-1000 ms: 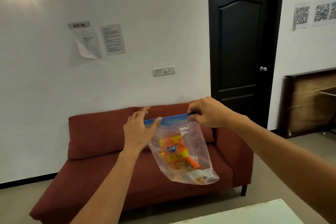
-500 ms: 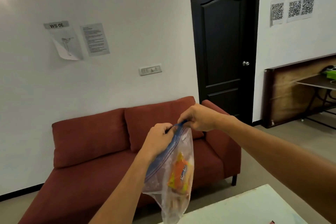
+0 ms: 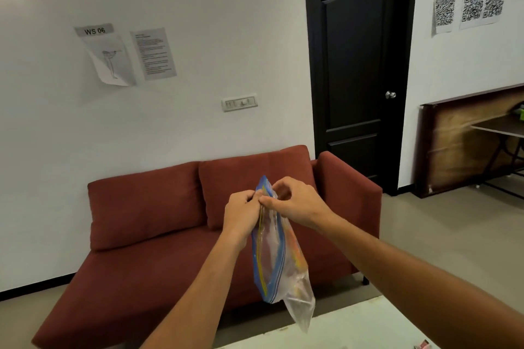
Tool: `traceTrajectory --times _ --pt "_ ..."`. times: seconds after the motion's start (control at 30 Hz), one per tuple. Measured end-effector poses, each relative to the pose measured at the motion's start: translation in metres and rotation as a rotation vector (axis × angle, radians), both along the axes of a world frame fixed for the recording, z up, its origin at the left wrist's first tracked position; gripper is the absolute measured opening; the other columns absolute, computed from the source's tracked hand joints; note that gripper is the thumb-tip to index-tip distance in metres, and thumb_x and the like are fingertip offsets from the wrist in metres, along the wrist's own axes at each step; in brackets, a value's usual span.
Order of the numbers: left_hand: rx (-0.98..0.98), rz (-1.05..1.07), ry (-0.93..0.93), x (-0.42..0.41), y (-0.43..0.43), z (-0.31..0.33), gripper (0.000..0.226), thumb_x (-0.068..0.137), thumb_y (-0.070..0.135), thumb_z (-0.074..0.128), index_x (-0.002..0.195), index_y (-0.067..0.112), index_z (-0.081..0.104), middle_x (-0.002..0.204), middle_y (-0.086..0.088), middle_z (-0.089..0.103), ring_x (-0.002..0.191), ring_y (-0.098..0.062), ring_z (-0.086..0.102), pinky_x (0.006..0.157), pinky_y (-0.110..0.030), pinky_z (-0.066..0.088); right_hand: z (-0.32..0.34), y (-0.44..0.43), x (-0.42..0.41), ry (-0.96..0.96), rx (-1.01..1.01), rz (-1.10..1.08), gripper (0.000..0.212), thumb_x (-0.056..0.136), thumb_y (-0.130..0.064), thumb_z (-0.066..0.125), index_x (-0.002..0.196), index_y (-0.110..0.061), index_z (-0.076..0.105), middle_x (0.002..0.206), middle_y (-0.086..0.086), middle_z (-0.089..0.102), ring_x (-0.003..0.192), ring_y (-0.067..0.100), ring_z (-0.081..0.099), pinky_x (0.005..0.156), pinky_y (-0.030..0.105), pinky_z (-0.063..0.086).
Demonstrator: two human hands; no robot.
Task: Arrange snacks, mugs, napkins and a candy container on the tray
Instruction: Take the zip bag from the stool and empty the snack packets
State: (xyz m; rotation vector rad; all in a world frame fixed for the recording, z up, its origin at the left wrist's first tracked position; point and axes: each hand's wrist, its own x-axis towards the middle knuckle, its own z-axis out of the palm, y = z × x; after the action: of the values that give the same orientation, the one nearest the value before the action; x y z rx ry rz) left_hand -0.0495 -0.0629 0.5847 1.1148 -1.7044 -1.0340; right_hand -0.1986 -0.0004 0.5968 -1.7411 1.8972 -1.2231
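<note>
Both hands up at chest height, holding a clear zip-lock bag (image 3: 279, 258) in the air in front of the red sofa (image 3: 158, 235). Left hand (image 3: 242, 214) grip is closed, fingers pinched on the bag's top edge by the blue zip strip. Right hand (image 3: 297, 205) grip is also pinched on that same top edge, thumb and forefinger together, the two hands touching at the fingertips. Bag hangs edge-on to me, the blue and yellow seal running down its left side, bottom corner dangling just above the pale worktop (image 3: 354, 329). I see an orange snack packet (image 3: 297, 252) inside, I think, but the plastic blurs it too much to read. Black door (image 3: 357, 71) shut behind, wall switch plate (image 3: 239, 102) left of it.
</note>
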Motion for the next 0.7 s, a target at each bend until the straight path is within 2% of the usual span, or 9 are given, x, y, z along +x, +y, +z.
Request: traceTrajectory --times 0.1,0.17,0.2,0.3,0.37,0.43,0.5,0.6,0.7 --pt "0.013 0.073 0.018 0.003 -0.001 -0.002 0.044 0.095 0.032 0.059 0.062 0.005 0.05 0.06 -0.009 0.041 0.059 -0.02 0.038 0.061 -0.036 0.033 -0.002 -0.007 0.002 -0.096 0.151 0.025 0.046 0.076 -0.034 0.078 0.116 -0.023 0.059 0.094 -0.001 0.07 0.066 0.014 0.075 0.057 0.032 0.063" --pt "-0.032 0.179 -0.097 0.007 -0.001 -0.003 0.046 0.093 0.035 0.059 0.054 0.015 0.045 0.052 -0.002 0.043 0.052 -0.021 0.041 0.056 -0.035 0.033 -0.001 -0.01 0.0 -0.061 0.177 0.005 0.04 0.078 -0.014 0.073 0.116 -0.019 0.061 0.093 0.002 0.07 0.068 0.018 0.075 0.056 0.035 0.064" --pt "-0.084 0.25 -0.188 0.011 -0.001 -0.003 0.047 0.093 0.036 0.058 0.053 0.014 0.045 0.049 0.001 0.046 0.052 -0.023 0.046 0.055 -0.036 0.034 -0.001 -0.012 -0.003 -0.015 0.175 -0.018 0.037 0.078 -0.009 0.071 0.113 -0.018 0.065 0.094 0.002 0.07 0.073 0.019 0.074 0.058 0.036 0.065" --pt "-0.277 0.357 -0.45 0.029 -0.001 -0.009 0.036 0.096 0.03 0.055 0.064 0.013 0.06 0.067 -0.005 0.065 0.075 -0.032 0.065 0.064 -0.039 0.046 0.003 -0.016 -0.02 0.15 0.192 -0.073 0.027 0.078 -0.005 0.073 0.103 -0.016 0.072 0.097 0.002 0.072 0.075 0.016 0.072 0.057 0.028 0.062" --pt "-0.348 0.357 -0.574 0.041 -0.002 -0.015 0.029 0.098 0.03 0.054 0.078 0.014 0.067 0.084 -0.01 0.072 0.086 -0.036 0.067 0.072 -0.041 0.051 0.003 -0.015 -0.03 0.208 0.222 -0.09 0.024 0.078 0.0 0.071 0.097 -0.015 0.073 0.091 0.001 0.072 0.066 0.013 0.07 0.05 0.02 0.057" --pt "-0.412 0.32 -0.652 0.047 -0.002 -0.023 0.026 0.099 0.032 0.053 0.085 0.015 0.068 0.089 -0.009 0.072 0.089 -0.035 0.067 0.071 -0.04 0.052 -0.001 -0.014 -0.034 0.281 0.222 -0.104 0.021 0.077 0.001 0.07 0.088 -0.017 0.073 0.086 -0.001 0.071 0.063 0.009 0.066 0.049 0.018 0.051" --pt "-0.422 0.245 -0.715 0.048 -0.003 -0.031 0.024 0.099 0.034 0.052 0.091 0.016 0.066 0.09 -0.009 0.071 0.09 -0.035 0.066 0.069 -0.04 0.051 -0.006 -0.014 -0.032 0.377 0.209 -0.117 0.018 0.079 -0.003 0.071 0.084 -0.02 0.071 0.085 -0.002 0.071 0.066 0.009 0.061 0.056 0.019 0.047" --pt "-0.374 0.135 -0.785 0.052 -0.002 -0.042 0.022 0.099 0.037 0.052 0.091 0.019 0.062 0.091 -0.009 0.07 0.09 -0.035 0.065 0.069 -0.04 0.05 -0.017 -0.012 -0.029 0.445 0.196 -0.102 0.022 0.08 -0.001 0.069 0.081 -0.023 0.067 0.083 -0.002 0.068 0.071 0.014 0.062 0.063 0.026 0.051" --pt "-0.361 0.159 -0.762 0.061 -0.003 -0.05 0.019 0.096 0.036 0.056 0.093 0.022 0.069 0.093 -0.007 0.073 0.093 -0.035 0.067 0.071 -0.039 0.051 -0.024 -0.008 -0.033 0.476 0.214 -0.105 0.021 0.079 -0.001 0.069 0.079 -0.022 0.066 0.085 -0.001 0.069 0.076 0.018 0.065 0.068 0.032 0.057"
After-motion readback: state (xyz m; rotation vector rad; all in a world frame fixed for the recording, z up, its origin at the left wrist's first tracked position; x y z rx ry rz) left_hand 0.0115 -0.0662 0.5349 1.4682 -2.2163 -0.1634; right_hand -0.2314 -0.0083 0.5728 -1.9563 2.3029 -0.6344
